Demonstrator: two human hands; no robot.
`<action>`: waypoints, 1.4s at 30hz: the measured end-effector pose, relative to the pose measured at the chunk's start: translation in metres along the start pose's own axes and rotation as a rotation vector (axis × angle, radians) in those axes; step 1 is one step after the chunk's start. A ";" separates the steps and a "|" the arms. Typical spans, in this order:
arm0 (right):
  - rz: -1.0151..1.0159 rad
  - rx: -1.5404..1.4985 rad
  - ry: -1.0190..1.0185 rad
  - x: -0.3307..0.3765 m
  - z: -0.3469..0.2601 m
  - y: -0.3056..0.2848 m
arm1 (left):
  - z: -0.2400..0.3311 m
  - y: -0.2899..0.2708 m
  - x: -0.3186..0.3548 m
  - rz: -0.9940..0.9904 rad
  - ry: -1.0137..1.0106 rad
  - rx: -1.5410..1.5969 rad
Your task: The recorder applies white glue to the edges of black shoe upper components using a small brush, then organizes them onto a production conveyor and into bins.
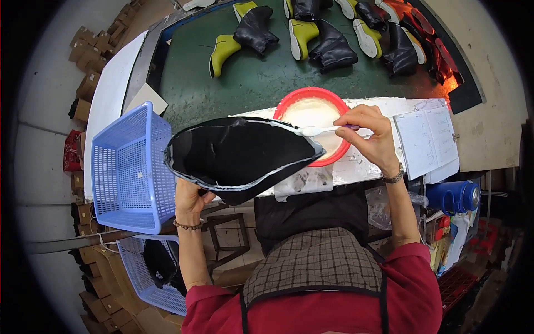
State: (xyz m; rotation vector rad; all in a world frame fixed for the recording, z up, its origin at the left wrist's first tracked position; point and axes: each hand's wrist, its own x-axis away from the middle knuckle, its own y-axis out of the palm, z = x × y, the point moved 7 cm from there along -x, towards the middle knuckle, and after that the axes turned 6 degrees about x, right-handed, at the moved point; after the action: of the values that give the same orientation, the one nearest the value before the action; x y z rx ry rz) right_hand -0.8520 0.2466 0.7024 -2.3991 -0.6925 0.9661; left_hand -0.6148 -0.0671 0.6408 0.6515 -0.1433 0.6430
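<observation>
A black shoe upper (239, 153) is tilted with its open side facing up, and a whitish coating runs along its edge. My left hand (192, 197) grips it from below at its left part; some of the fingers are hidden under it. Pinched between the fingers and thumb of my right hand (372, 131) is a small brush (320, 131) with a white head and a purple handle. The brush head touches the upper's edge near its right end. Just behind it stands a red bowl (286, 101) of creamy white liquid, partly covered by the upper and my right hand.
Black boots (332, 47) and yellow-green boots (225, 53) lie on a green conveyor (211, 100) at the back, with an orange glow at its right. A blue basket (123, 183) stands left. An open notebook (427, 142) and a blue flask (451, 197) are at right.
</observation>
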 end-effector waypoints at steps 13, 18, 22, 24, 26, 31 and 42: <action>-0.160 -0.002 -0.206 -0.047 -0.032 0.015 | -0.042 0.053 0.006 -0.338 -0.382 -0.115; -0.236 0.032 -0.301 -0.066 -0.046 0.026 | -0.058 0.062 0.012 -0.330 -0.514 -0.170; -0.184 0.049 -0.494 -0.074 -0.063 0.036 | -0.074 0.066 0.015 -0.400 -0.655 -0.188; -0.098 -0.024 -0.434 -0.076 -0.054 0.035 | -0.066 0.056 0.009 -0.259 -0.558 -0.186; -0.017 -0.133 -0.184 -0.072 -0.017 0.024 | -0.049 0.037 0.002 -0.158 -0.450 -0.196; 0.171 -0.381 0.502 0.021 0.151 0.028 | 0.003 0.025 -0.055 -0.092 0.119 -0.268; 0.239 -0.144 0.587 0.063 0.168 0.056 | -0.020 0.008 -0.193 0.178 0.842 -1.502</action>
State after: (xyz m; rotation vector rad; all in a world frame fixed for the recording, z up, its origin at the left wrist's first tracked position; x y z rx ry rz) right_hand -0.9192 0.2786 0.5302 -2.7396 -0.2666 0.2554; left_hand -0.7752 -0.1494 0.5675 -1.0933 0.1233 0.7361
